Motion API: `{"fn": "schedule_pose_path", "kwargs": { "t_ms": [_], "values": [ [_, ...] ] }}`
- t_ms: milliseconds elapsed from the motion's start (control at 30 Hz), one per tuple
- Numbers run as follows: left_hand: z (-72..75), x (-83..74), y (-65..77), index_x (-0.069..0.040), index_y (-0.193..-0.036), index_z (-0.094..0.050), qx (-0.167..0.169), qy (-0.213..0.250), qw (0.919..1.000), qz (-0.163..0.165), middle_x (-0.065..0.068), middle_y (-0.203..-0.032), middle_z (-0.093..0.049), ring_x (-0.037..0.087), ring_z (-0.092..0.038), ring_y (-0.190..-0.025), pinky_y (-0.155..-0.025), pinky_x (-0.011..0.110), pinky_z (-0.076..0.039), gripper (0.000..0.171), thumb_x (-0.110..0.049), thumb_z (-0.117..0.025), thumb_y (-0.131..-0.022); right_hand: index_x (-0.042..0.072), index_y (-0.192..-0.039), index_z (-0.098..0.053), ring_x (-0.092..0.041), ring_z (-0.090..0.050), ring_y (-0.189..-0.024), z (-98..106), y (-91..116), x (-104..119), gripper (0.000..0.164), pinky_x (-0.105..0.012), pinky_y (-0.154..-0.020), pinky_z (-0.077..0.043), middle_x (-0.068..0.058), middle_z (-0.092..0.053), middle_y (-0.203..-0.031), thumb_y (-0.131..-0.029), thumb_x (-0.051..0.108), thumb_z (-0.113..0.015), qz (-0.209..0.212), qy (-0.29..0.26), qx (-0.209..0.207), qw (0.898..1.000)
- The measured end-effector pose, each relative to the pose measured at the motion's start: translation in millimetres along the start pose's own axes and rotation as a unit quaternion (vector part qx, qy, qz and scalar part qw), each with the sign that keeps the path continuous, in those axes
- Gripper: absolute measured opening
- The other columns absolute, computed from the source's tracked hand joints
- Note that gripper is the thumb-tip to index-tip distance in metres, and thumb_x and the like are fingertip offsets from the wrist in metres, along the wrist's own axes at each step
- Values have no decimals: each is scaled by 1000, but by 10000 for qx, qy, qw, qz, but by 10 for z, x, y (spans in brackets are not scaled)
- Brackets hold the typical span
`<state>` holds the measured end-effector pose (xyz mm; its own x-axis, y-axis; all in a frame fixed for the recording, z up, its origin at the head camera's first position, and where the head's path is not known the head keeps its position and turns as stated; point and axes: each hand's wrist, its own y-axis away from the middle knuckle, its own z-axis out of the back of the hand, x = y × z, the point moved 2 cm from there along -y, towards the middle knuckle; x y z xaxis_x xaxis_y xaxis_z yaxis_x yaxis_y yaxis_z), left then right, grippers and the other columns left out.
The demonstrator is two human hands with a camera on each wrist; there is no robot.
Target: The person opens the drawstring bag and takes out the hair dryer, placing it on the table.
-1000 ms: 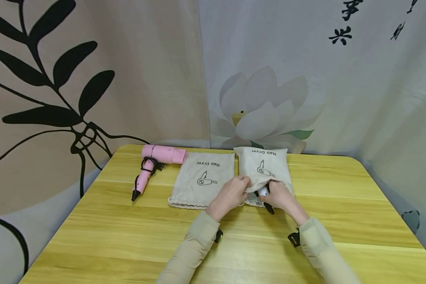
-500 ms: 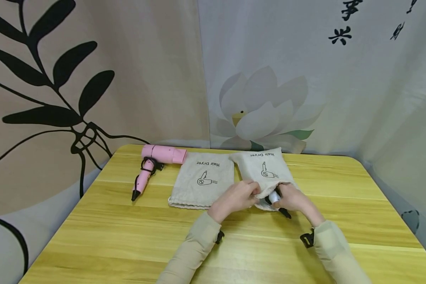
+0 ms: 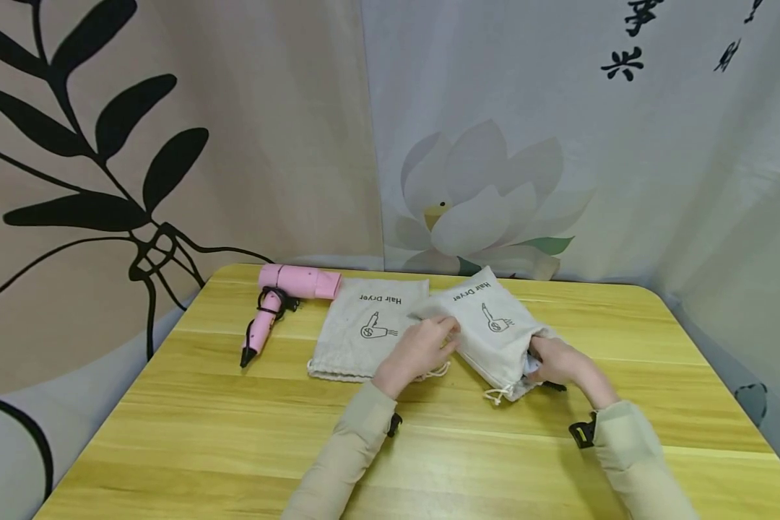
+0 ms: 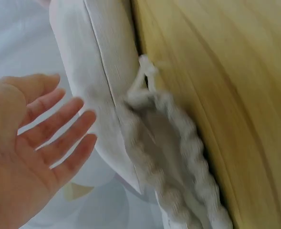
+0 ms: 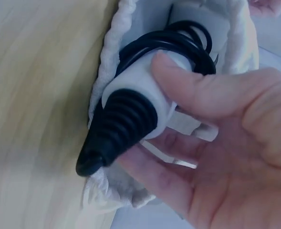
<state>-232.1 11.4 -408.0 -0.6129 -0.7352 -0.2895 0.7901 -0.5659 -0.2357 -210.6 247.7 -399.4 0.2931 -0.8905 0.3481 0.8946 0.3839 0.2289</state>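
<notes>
My right hand [image 3: 555, 360] grips the white handle of a hair dryer [image 5: 142, 78], thumb on top and fingers beneath. A black ribbed cord end juts from that handle, and black cord loops lie behind it. The rest of the dryer is hidden inside a full, tilted drawstring bag [image 3: 487, 332] printed "Hair Dryer". My left hand [image 3: 419, 350] hovers beside this bag's left side. In the left wrist view its fingers [image 4: 66, 119] are spread and relaxed, holding nothing.
A second "Hair Dryer" bag [image 3: 344, 354] lies flat under and behind my left hand. To its left rests a pink hair dryer [image 3: 302, 282] with a black cord wound round its handle. A printed curtain [image 3: 286, 144] hangs behind the wooden table [image 3: 234, 448].
The full bag has swung so that its mouth points to the lower right, with my right hand moving right along with it. My left hand has let go of the bag's mouth and drawn back left.
</notes>
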Motion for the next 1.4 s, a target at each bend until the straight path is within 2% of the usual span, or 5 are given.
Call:
{"fn": "schedule_pose_path", "kwargs": {
  "t_ms": [167,400,633,800,1400],
  "values": [
    [7,178,-47,-7,-125,-53,-297,-256,9986,341,7,-121,-60,19,-61,-107,-89,29,-53,33,-19,-58,-94,-6,-100,-55,-32,-60,-87,16,1,-44,35,-46,-79,-52,-18,-63,-94,-73,6,-74,60,349,-126,9993],
    [-23,351,-95,-5,-135,-46,-9,-233,9977,640,14,-130,-58,26,-59,-115,-95,35,-51,44,-16,-56,-94,-8,-111,-55,-43,-60,-100,-34,-36,-35,46,-54,-86,-51,-27,-63,-109,-75,13,-74,-171,522,-171,9983],
    [-103,359,-119,-9,-141,-41,712,38,9941,812,11,-135,-57,24,-58,-121,-103,35,-46,50,-18,-56,-95,-5,-115,-55,-45,-58,-104,-63,-64,-31,47,-56,-83,-51,-29,-59,-116,-77,15,-74,-545,602,-102,9966],
    [-156,363,-123,-11,-143,-39,1020,129,9904,929,11,-134,-58,25,-58,-119,-103,36,-46,52,-24,-55,-96,-5,-116,-54,-46,-57,-106,-61,-72,-29,47,-56,-84,-50,-30,-58,-119,-78,15,-74,-624,596,-37,9963],
    [-215,354,-161,-11,-139,-42,1317,-57,9871,910,11,-125,-62,23,-63,-105,-96,35,-50,49,-30,-54,-96,1,-102,-57,-43,-60,-99,-48,-28,-62,39,-55,-81,-51,-23,-63,-106,-74,19,-77,-207,649,-302,9972]
  ]
}}
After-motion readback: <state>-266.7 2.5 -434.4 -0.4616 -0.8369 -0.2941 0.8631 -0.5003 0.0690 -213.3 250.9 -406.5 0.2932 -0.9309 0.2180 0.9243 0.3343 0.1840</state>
